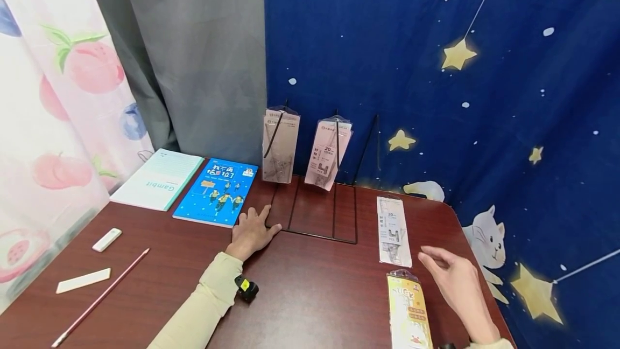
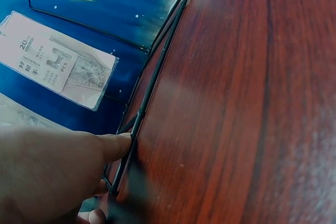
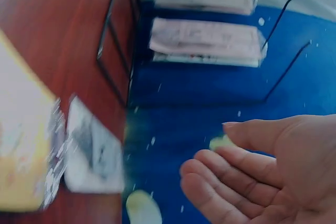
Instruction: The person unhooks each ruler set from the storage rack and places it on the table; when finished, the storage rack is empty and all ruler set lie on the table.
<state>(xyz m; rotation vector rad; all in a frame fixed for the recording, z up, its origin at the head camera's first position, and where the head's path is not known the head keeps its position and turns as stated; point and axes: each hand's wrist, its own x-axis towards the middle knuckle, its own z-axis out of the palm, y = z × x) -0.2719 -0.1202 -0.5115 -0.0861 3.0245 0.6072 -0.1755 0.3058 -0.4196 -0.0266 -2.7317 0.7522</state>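
Both hands are over a dark red-brown table. The left hand lies flat on the wood with its fingers straight and spread, and its fingertips touch the near left corner of a black wire rack. The wrist view shows one finger pressed along the rack's base wire. The right hand hovers just above the table near the right edge, palm turned inward, fingers relaxed and slightly apart, holding nothing.

Nearest to the right hand is a white packet lying flat on the table, just beyond the fingertips but not touching them. A yellow packet lies closer to the person, just left of that hand's wrist.

Two more packets hang on the upright prongs of the rack: a grey-white one on the left and a pink one beside it.

A blue book lies just left of the left hand, with a pale green notebook beyond it. Farther left sit an eraser, a white ruler and a pink pencil.
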